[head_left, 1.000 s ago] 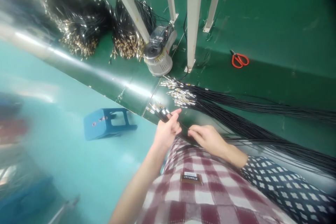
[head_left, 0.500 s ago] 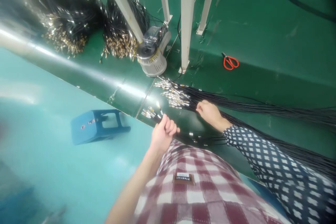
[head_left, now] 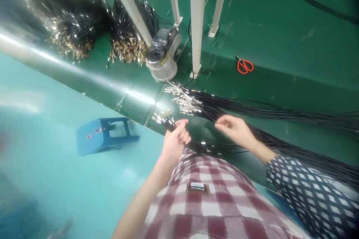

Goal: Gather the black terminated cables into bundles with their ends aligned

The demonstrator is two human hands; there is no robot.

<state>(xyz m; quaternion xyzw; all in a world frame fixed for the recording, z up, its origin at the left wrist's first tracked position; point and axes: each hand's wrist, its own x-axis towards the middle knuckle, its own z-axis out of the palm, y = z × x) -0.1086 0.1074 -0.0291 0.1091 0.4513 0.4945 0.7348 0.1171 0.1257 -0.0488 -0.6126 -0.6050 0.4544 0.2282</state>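
My left hand (head_left: 177, 138), in front of the apron, is wrapped round a small bunch of black cables (head_left: 169, 124) whose metal-tipped ends fan out above the fist. To its right, my right hand (head_left: 234, 129) pinches at the near edge of a long bundle of black cables (head_left: 246, 109), its thumb and forefinger together on a cable there. The bundle's silvery connector ends (head_left: 186, 102) lie spread at its left end. A few loose ends (head_left: 206, 145) rest between my hands, close to the apron.
Behind the bundle stands a grey round tape dispenser (head_left: 162, 59) beside white metal legs (head_left: 198, 26). Red-handled scissors (head_left: 245, 66) lie on the green surface (head_left: 280, 37). Heaps of black cables with brassy ends (head_left: 127, 46) sit back left. A blue stool (head_left: 97, 134) is on the floor.
My right hand has shifted slightly right along the bundle, its forearm swinging right and its fingers now in a finer pinch. My left forefinger has straightened a little while the fist keeps its bunch.
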